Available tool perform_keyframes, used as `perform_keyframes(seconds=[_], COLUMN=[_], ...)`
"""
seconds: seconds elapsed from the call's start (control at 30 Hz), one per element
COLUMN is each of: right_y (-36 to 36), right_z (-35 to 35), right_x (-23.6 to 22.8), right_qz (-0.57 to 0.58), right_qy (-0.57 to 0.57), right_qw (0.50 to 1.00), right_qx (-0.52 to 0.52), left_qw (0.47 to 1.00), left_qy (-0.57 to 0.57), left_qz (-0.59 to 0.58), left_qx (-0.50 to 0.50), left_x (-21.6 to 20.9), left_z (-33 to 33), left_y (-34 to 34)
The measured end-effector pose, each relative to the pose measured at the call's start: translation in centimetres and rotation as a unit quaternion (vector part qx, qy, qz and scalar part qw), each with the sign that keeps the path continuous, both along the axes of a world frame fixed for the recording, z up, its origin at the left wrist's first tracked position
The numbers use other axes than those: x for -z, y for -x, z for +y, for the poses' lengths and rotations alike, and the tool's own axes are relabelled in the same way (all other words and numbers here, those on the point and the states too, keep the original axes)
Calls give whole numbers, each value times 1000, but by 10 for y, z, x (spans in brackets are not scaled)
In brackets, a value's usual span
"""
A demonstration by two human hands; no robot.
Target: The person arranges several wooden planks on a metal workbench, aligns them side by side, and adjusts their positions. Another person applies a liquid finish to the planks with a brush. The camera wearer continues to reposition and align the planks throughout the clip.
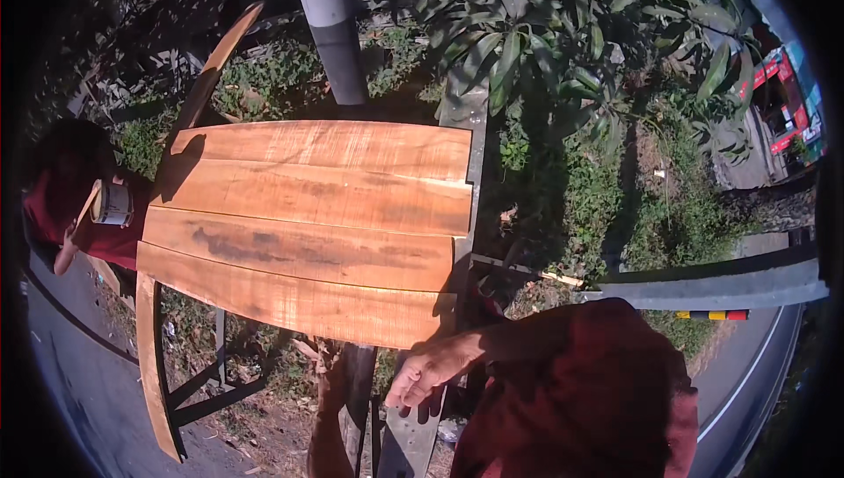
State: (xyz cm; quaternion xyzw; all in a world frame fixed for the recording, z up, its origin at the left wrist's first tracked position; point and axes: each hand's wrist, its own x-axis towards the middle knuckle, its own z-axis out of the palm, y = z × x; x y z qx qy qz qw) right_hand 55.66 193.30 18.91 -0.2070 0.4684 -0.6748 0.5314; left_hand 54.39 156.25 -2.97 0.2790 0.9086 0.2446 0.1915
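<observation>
Several light-brown wooden boards [308, 192] lie side by side across supports in front of me; one near the middle has dark stains. My right hand [416, 380], reaching in from a maroon sleeve, is closed beside the near right corner of the boards, above a grey beam [409, 443]. Its fingers are curled, partly shaded, and what they hold, if anything, is hidden. A bare forearm that seems to be my left, its hand [327, 381] hard to make out in shadow, rises from the lower edge below the boards.
At the left, a person in maroon [88, 170] holds a small round container [112, 204] and a wooden strip. Curved wooden pieces [149, 364] stick out at the boards' left end. A grey pole [327, 21] stands behind. Leafy branches [510, 30] hang at the right; a road [747, 381] runs beyond.
</observation>
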Motion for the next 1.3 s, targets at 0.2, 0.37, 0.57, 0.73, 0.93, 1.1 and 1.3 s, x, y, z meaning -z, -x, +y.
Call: perform_keyframes(seconds=[0.2, 0.37, 0.57, 0.73, 0.93, 1.1, 1.3], right_y=[269, 393, 431, 424, 428, 422, 460], right_z=[245, 323, 353, 363, 361, 365, 327], right_x=[30, 136, 167, 187, 223, 245, 273], right_qz=[211, 409, 443, 463, 509, 529, 582], right_qy=[-191, -410, -586, -596, -578, -561, -504], right_qw=[916, 723, 664, 656, 637, 632, 627], right_qx=[282, 376, 139, 19, -35, -72, -122], left_qw=[963, 927, 889, 871, 852, 830, 831], left_qy=[106, 168, 207, 226, 244, 252, 242], left_qz=[-125, -161, -189, -200, -209, -225, -213], left_qx=[-213, -295, -362, -389, -414, -443, -452], left_x=[-28, -64, -78, -82, -95, -103, -91], left_z=[34, 50, 54, 53, 41, 38, 44], left_y=[-45, -46, -70, -64, -61, -74, -80])
